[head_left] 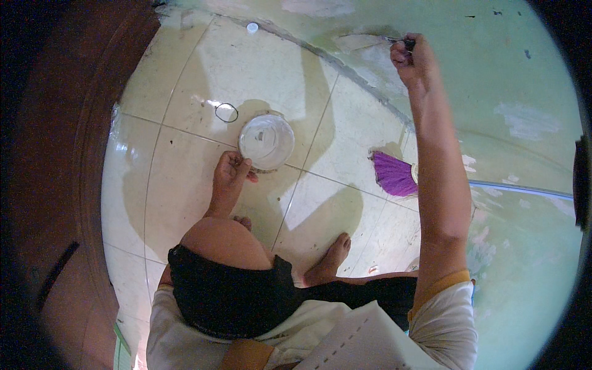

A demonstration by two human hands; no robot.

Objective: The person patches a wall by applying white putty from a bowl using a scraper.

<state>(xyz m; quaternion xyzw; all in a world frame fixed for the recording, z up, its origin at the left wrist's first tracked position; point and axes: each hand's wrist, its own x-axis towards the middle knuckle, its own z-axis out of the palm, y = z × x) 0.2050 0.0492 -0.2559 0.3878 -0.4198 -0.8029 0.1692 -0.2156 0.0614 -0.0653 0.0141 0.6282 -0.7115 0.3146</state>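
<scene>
Overhead, a person crouches on a pale tiled floor (185,142) beside a green wall (493,80). Left hand (231,172) pinches the rim of a small white tub (266,141) on the floor, grip closed on it. Right hand (412,58), arm stretched up, closes around a dark tool (404,42) touching the wall's lower edge. A purple broom head (394,174) lies near the wall.

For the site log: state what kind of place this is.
Probably a room in a house under wall repair. Tiled floor, green wall with pale filler patches, a white tub held by the left hand, a tool in the right hand, and a purple broom.
</scene>
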